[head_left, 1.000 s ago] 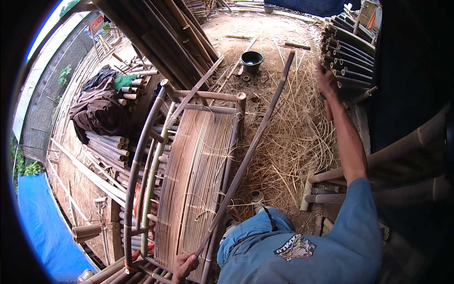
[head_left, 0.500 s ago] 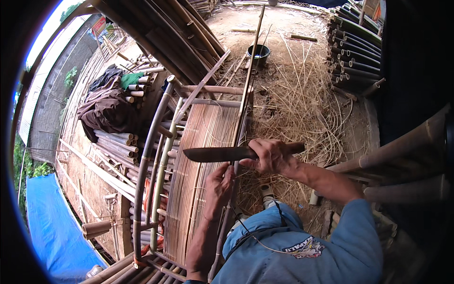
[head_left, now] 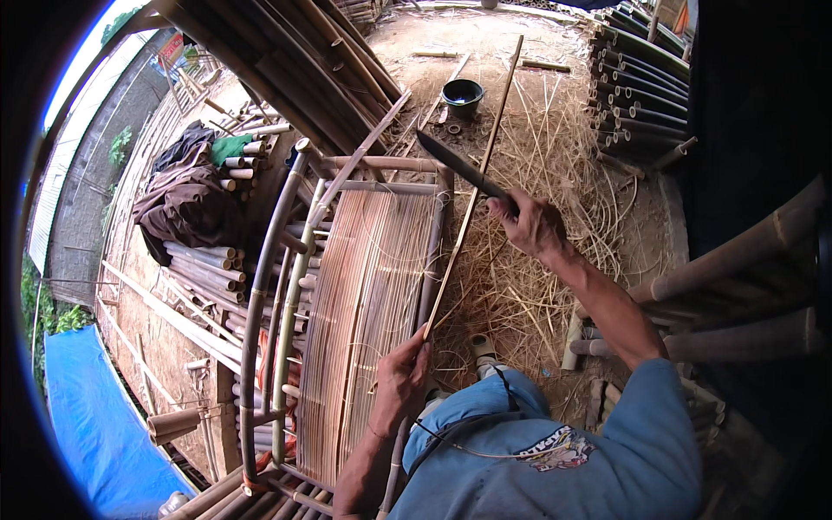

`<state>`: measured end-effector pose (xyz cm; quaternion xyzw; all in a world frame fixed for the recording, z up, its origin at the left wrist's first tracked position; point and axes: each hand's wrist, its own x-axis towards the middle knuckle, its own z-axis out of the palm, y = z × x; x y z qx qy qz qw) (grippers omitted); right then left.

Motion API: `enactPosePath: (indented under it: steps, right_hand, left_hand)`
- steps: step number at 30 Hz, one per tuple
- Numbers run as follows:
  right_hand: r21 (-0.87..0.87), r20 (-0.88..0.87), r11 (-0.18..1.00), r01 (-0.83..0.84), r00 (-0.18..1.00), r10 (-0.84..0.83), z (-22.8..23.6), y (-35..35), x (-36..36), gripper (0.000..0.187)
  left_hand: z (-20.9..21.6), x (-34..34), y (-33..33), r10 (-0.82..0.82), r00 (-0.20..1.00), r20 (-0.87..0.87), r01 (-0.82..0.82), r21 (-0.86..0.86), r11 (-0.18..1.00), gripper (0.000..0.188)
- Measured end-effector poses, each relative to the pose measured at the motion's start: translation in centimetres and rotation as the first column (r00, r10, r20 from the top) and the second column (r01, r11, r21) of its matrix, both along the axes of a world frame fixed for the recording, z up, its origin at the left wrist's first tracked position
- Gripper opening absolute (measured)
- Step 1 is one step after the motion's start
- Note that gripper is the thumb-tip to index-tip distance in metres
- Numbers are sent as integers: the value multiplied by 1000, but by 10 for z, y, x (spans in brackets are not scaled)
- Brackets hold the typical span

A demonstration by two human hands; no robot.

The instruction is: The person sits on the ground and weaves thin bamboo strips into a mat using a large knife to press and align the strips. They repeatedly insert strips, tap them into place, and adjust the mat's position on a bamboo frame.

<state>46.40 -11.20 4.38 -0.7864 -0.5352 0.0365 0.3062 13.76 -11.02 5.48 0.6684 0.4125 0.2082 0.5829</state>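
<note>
1. Bamboo strip (head_left: 465, 227) slants up from the person's left hand (head_left: 403, 373), its long axis running forward and slightly rightward, far end well out over the ground.
2. That left hand is nearer, its fingers closed round the strip's near end, beside the slatted bamboo bench (head_left: 364, 312).
3. Farther forward and right of the strip, the right hand (head_left: 530, 224) grips the handle of a long knife (head_left: 459, 165); the blade points forward-left and crosses the strip in view, though whether they touch cannot be told.
4. Close on the left, the bench hems in the near end; loose shavings (head_left: 520, 321) litter the ground to the right.
5. Ahead sits a black bucket (head_left: 462, 108); stacked poles (head_left: 641, 113) lie at far right.
</note>
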Motion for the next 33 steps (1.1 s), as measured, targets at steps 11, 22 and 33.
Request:
enactPosePath:
  steps: [11, 22, 33]
  right_hand:
    - [-35, 69, 978, 207, 976, -204, 10, -13, 109, 69]
    - [19, 297, 996, -92, 951, 83, 10, -33, 145, 68]
    - [129, -673, 868, 480, 685, -279, 22, -80, 263, 60]
  left_hand:
    - [-8, -74, -26, -194, 963, -189, 249, 336, 908, 38]
    - [-7, -96, -47, -168, 944, -285, 257, 312, 915, 32]
    - [0, -89, -67, -145, 983, -116, 95, -354, 930, 38]
